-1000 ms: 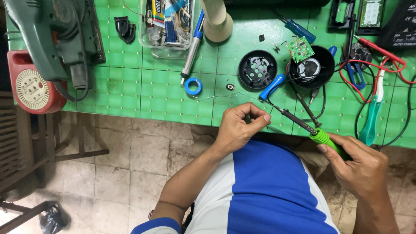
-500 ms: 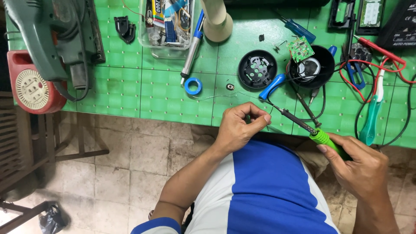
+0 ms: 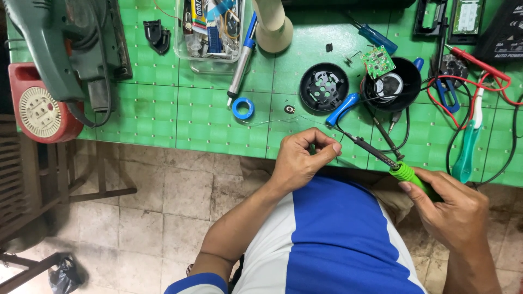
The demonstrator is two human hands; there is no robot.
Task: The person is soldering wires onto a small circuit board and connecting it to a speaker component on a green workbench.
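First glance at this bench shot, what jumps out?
The right hand grips a green-handled soldering iron at the near edge of the green table, its tip aimed toward the left hand, which pinches something small I cannot make out. Behind them sit a round black housing and a small green circuit board. At far left, a green power tool lies over a red cable reel.

A green gridded mat (image 3: 207,117) bears a blue tape ring (image 3: 243,108) and black round housing (image 3: 323,87).
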